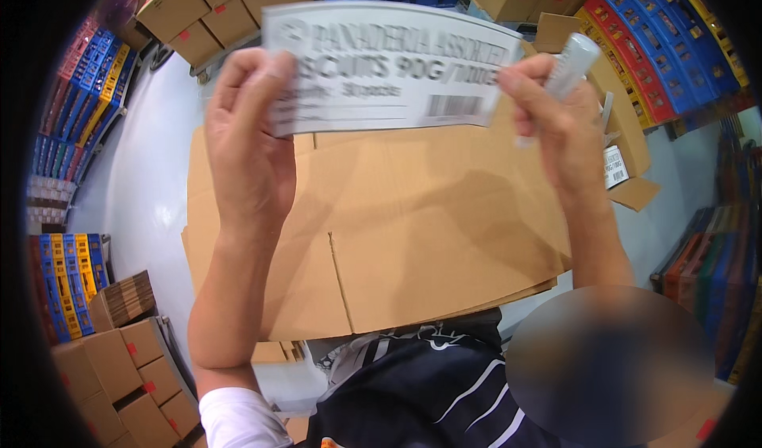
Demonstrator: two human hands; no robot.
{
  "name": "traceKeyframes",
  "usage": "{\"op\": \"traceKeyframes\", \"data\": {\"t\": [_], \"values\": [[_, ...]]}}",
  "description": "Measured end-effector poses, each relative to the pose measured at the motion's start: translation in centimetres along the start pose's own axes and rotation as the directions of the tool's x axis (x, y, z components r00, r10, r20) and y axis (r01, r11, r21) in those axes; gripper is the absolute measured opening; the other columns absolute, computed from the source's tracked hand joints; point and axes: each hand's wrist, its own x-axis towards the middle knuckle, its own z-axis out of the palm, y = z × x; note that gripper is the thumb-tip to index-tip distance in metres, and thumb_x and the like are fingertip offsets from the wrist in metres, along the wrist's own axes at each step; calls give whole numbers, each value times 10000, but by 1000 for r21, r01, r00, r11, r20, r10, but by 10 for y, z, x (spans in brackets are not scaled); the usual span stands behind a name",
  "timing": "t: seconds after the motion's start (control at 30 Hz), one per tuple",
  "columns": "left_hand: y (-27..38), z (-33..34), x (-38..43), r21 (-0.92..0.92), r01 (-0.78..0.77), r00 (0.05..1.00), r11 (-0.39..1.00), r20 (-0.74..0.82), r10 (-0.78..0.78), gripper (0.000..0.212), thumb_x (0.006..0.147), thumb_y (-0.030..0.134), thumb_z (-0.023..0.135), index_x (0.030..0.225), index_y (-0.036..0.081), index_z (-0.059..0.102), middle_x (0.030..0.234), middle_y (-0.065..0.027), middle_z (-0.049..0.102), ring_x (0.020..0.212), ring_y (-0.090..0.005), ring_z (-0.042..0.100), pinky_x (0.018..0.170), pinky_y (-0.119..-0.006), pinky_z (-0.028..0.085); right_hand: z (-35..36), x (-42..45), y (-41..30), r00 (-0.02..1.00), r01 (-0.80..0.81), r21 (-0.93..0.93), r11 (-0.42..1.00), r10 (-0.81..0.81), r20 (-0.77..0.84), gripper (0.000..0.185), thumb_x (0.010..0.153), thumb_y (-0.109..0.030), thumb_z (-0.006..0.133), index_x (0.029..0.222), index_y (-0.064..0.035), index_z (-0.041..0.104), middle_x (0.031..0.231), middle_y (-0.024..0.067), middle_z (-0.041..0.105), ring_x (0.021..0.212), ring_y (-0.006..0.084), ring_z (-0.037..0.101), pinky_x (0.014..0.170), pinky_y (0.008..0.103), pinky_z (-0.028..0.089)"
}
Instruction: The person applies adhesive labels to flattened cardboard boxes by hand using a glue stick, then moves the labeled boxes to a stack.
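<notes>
A white printed paper label (387, 70) is held up by its two ends, slightly blurred, with large lettering and a barcode. My left hand (250, 132) pinches its left end between thumb and fingers. At its right end, my right hand (553, 103) grips the label's edge and also holds a glue stick or similar translucent tube (572, 67), tilted upward. Below both hands lies a flat, folded cardboard carton (411, 228) with a slit near its front edge; it seems to rest on others like it.
To the right stands an open cardboard box (634, 192) with similar labels (615, 167) in it. Stacked cartons (226, 13) stand at the back left, others (119, 376) at the lower left. Plastic crates (649, 43) are piled at right, more (89, 91) at left. A blurred oval hides the lower right.
</notes>
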Motion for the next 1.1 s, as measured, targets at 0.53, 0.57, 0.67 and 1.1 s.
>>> {"op": "traceKeyframes", "data": {"t": [0.53, 0.57, 0.67, 1.1], "values": [[-84, -16, -31, 872, -174, 924, 457, 305, -232, 200, 867, 131, 775, 842, 19, 610, 1578, -210, 505, 1585, -449, 261, 1244, -566, 283, -48, 3, 65, 941, -133, -619, 774, 296, 168, 242, 845, -201, 783, 847, 24, 696, 707, 82, 634, 684, 168, 578, 673, 363, 451], [-83, -16, -31, 877, -172, 925, 448, 301, -234, 200, 866, 128, 774, 842, 18, 609, 1577, -209, 506, 1584, -448, 262, 1244, -564, 285, -47, 3, 66, 937, -131, -612, 780, 298, 179, 240, 843, -200, 781, 848, 25, 696, 711, 84, 636, 690, 169, 580, 678, 363, 451], [-82, -15, -31, 875, -178, 922, 449, 308, -233, 200, 864, 118, 774, 843, 15, 605, 1575, -206, 509, 1579, -443, 275, 1250, -558, 278, -48, 4, 69, 931, -150, -602, 784, 317, 181, 233, 841, -194, 774, 850, 27, 697, 718, 86, 641, 702, 174, 579, 692, 357, 450], [-83, -10, -35, 871, -190, 941, 453, 293, -170, 273, 888, 142, 783, 1103, 30, 658, 1639, -198, 417, 1566, -427, 311, 1295, -557, 195, -46, -1, 77, 985, 29, -688, 725, 97, 143, 306, 892, -239, 771, 1042, 10, 676, 887, 127, 680, 806, 262, 639, 764, 397, 499]]}}
